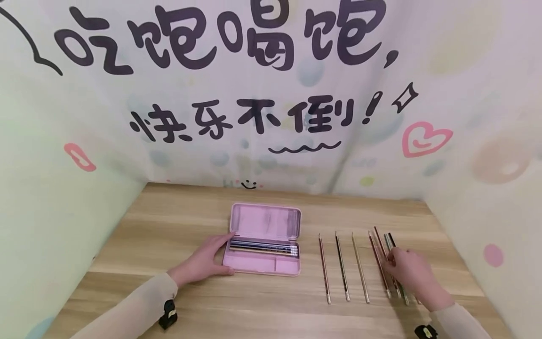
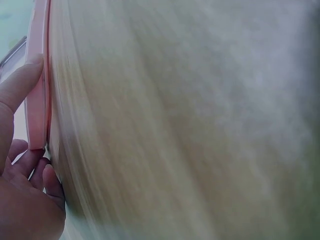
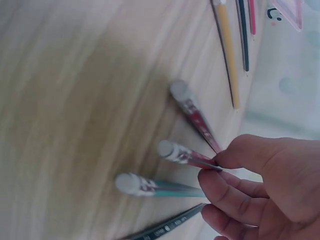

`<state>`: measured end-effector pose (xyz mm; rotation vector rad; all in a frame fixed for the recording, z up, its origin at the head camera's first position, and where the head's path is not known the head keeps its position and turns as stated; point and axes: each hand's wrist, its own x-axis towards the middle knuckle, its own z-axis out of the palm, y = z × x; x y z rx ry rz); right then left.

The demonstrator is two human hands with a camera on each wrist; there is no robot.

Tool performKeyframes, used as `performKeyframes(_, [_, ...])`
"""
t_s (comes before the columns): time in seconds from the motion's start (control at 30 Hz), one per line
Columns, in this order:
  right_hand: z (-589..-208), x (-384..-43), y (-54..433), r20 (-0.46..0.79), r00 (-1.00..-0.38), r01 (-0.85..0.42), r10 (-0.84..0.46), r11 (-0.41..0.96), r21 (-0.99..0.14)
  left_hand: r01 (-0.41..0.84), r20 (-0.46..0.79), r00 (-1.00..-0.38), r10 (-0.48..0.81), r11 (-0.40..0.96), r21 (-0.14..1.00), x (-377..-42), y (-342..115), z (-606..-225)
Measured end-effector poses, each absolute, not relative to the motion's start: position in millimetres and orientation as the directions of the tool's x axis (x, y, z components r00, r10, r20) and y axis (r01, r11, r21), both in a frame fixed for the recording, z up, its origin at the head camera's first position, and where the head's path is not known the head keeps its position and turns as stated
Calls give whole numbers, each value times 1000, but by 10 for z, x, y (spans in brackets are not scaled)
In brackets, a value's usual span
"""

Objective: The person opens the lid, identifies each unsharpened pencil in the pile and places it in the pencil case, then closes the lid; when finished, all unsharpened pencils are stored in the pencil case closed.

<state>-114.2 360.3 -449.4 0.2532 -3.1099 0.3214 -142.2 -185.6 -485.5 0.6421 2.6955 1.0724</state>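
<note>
the right hand [image 1: 412, 274] pinches a red pencil [image 3: 186, 156] among those lying right of the open pencil case [image 1: 254, 265], whose left end the left hand [image 1: 202, 262] grips; expect a light, stiff, slightly slick shaft, best held near mid-length.

A wood-grained table [image 1: 262, 306] with an open pink pencil case [image 1: 250, 263] and, beside it, a row of pencils [image 1: 361, 268].

Dark pencil [image 1: 392, 239] partly behind right fingers [image 1: 397, 255]
</note>
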Motion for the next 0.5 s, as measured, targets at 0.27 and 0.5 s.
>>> performKeyframes(0.27, [-4372, -1098, 3584, 30, -988, -152, -149, 954, -260, 327, -1, -891, 455, 642, 694, -1400, -1836, -4842])
performKeyframes(0.5, [-4263, -1103, 3471, 65, -976, -217, -207, 950, -226, 321, -2, -894, 449, 642, 696, -1393, -1843, -4860])
